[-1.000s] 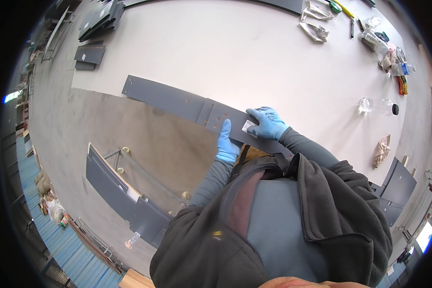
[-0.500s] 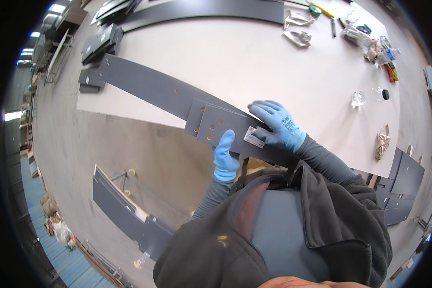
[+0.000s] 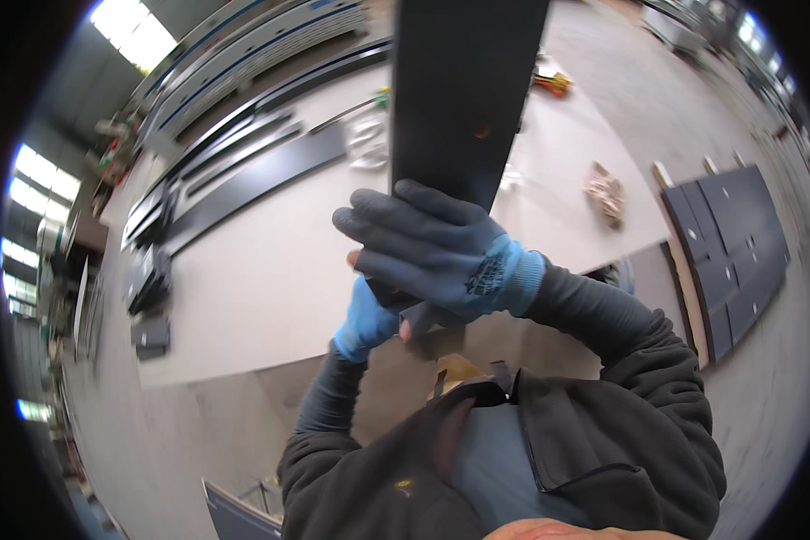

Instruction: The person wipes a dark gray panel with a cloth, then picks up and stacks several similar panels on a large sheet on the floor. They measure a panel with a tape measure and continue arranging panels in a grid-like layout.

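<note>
A long dark grey panel (image 3: 463, 99) is raised in front of me, its far end running out past the top edge of the view. One hole shows in its face. My right hand (image 3: 441, 243), in a blue and grey glove, grips the panel near its lower end, with its fingers laid across it. My left hand (image 3: 367, 315), gloved too, holds the same end from the left; its fingers are partly hidden behind the panel and the right hand.
The panel stands over a white-topped table (image 3: 243, 315). Dark boards (image 3: 252, 184) lie at its far left, with a small dark stack (image 3: 150, 277) nearby. At the right are a crumpled packet (image 3: 605, 193), a red-and-yellow tool (image 3: 553, 84) and a panel stack (image 3: 729, 247) beyond the table.
The panel has swung up off the table to point away from me, with both hands now at its near end. My view has turned to the right.
</note>
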